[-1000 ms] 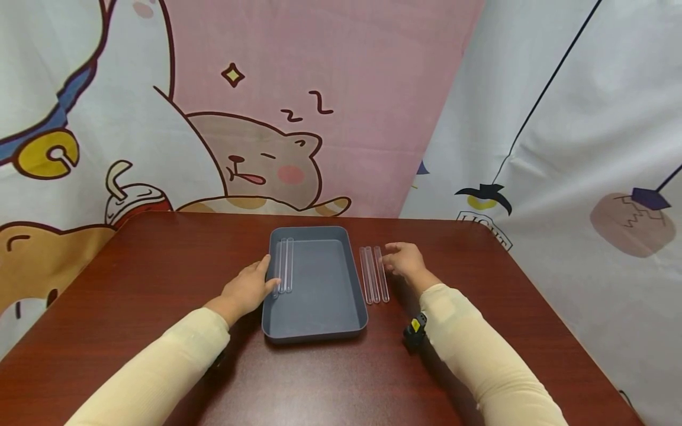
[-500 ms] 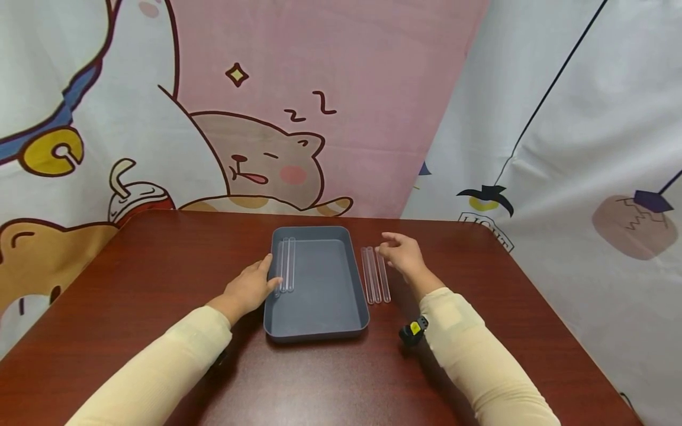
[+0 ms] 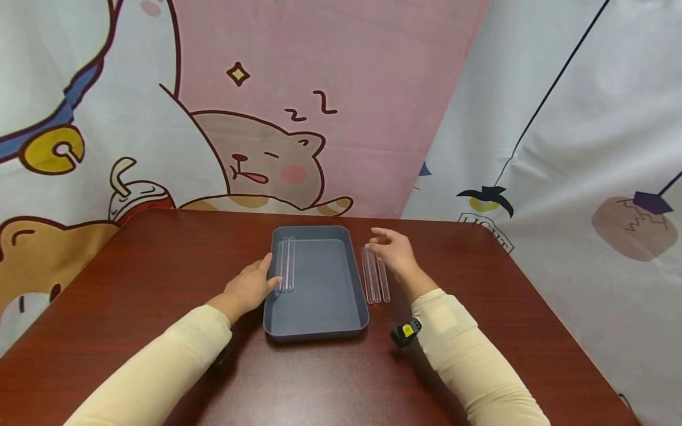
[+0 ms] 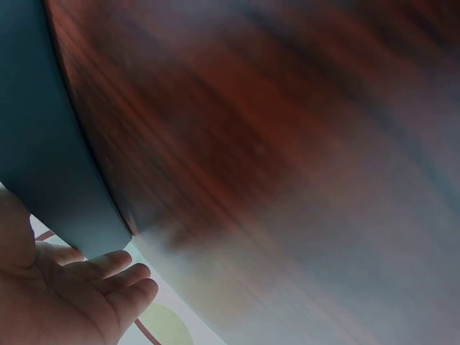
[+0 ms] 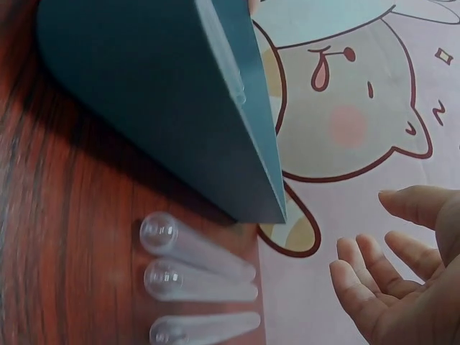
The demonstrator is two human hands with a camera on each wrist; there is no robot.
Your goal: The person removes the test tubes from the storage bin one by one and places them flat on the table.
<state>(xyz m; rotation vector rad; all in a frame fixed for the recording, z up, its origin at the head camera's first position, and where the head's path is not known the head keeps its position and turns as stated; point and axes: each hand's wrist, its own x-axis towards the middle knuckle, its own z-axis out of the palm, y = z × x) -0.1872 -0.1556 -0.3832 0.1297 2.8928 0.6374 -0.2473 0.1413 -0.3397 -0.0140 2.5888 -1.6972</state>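
- Three clear tubes [image 3: 375, 287] lie side by side on the brown table [image 3: 298, 384], at three o'clock from the gray tray [image 3: 319, 310] and near its wall; each runs roughly from twelve to six, rounded end towards the person;
- More slim tubes [image 3: 291, 266] lie inside the tray, lengthwise along its nine-to-ten o'clock side; at least three show, the outermost partly covered by the left thumb;
- The left hand [image 3: 245, 293] rests at the tray's nine o'clock rim, fingers loosely stretched along the outer wall, thumb over the rim; it looks like a light touch, not a clench;
- The right hand [image 3: 395, 253] hangs at two o'clock from the tray, above the tubes' far ends; thumb and fingers stand apart, softly bent, with nothing between them;
- The tubes should be light, stiff, smooth and ready to roll; glass or plastic I cannot tell, so best treated as breakable;
- A gentle pinch on both sides of the barrel, near mid-length, would probably balance one best; squeezing the rounded six o'clock tip invites a slip;
- The tray looks rigid and easily nudged; its nine o'clock rim seems a sound place to steady it
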